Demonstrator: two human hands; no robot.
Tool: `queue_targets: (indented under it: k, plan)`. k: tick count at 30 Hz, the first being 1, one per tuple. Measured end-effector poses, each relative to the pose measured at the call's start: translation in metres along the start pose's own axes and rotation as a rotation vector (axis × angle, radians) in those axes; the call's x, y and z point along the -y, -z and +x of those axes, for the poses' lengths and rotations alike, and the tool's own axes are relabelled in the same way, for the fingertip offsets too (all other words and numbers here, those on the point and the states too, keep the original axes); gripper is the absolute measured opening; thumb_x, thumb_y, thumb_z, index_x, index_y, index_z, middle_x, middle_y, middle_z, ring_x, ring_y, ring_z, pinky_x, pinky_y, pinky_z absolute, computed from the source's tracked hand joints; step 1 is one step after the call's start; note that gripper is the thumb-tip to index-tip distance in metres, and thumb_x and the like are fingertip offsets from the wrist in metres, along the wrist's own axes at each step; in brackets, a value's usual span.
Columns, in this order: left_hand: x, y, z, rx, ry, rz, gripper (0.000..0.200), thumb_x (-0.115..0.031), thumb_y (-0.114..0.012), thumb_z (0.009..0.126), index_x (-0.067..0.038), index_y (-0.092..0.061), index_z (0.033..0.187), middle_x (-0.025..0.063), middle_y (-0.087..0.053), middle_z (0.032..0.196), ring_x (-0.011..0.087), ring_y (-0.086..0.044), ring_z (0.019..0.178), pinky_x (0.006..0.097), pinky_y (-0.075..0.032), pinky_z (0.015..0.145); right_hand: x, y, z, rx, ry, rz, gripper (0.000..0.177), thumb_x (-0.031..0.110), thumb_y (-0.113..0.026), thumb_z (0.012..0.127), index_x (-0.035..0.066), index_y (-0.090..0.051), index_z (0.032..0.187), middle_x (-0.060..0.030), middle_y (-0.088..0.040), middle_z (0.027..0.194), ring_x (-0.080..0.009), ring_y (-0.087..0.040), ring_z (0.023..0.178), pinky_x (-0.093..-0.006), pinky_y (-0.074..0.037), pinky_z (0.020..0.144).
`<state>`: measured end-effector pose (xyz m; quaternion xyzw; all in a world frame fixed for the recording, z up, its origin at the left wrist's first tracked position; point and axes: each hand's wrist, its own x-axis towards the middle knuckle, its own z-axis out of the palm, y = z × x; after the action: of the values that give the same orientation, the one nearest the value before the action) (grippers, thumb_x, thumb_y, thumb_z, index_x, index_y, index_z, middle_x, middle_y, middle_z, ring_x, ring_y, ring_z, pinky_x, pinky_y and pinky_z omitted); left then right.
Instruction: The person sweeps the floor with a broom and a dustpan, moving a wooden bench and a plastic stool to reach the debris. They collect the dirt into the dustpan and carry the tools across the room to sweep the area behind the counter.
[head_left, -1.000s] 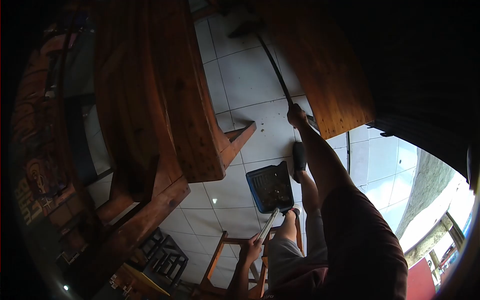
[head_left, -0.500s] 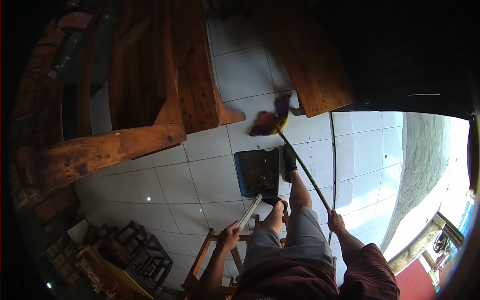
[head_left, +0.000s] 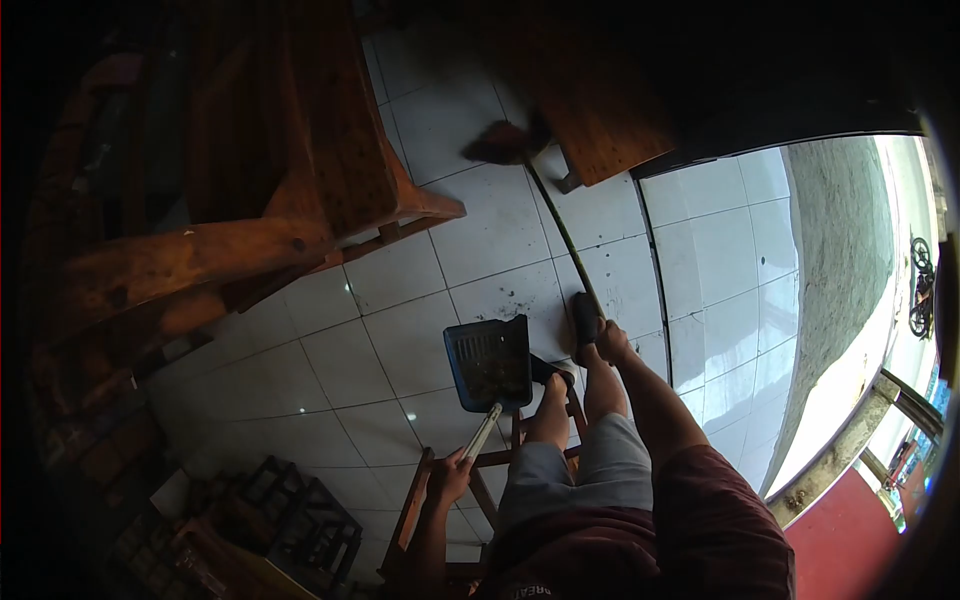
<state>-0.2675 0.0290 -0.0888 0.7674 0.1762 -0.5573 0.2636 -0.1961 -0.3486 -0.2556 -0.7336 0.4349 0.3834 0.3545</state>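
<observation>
My left hand (head_left: 450, 477) is wrapped round the pale handle of a dustpan (head_left: 488, 362). The blue-and-dark pan rests on the white tiled floor near my feet, with bits of debris inside it. My right hand (head_left: 612, 342) grips the long thin stick of a broom (head_left: 565, 232). Its reddish, dark-edged head (head_left: 503, 143) is blurred and lies farther out, between a bench and a wooden table. Dark specks of dirt (head_left: 514, 300) are scattered on the tiles just beyond the pan.
A wooden bench (head_left: 360, 170) stands at the left and a wooden table (head_left: 600, 130) at the upper right. Behind my left arm is a wooden chair (head_left: 410, 510). Dark stools (head_left: 310, 530) sit at the lower left. A bright doorway with a grey concrete strip (head_left: 845, 240) opens at the right.
My right hand and the broom have moved forward, the head now farther from the dustpan. Dirt specks show beyond the pan. My left hand still holds the dustpan.
</observation>
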Motion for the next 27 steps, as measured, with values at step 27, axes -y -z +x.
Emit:
queue_targets:
  k: [27]
  plan:
    - [-0.076, -0.116, -0.019, -0.181, 0.095, -0.269, 0.038, -0.029, -0.046, 0.082, -0.005, -0.050, 0.112, 0.0168, -0.059, 0.092, 0.0297, -0.057, 0.086, 0.0363, -0.043, 0.073, -0.232, 0.282, -0.048, -0.014, -0.020, -0.767, 0.046, 0.045, -0.030, 0.087, 0.004, -0.050, 0.094, -0.0257, -0.057, 0.089, -0.0406, -0.054, 0.089, -0.0481, -0.043, 0.077]
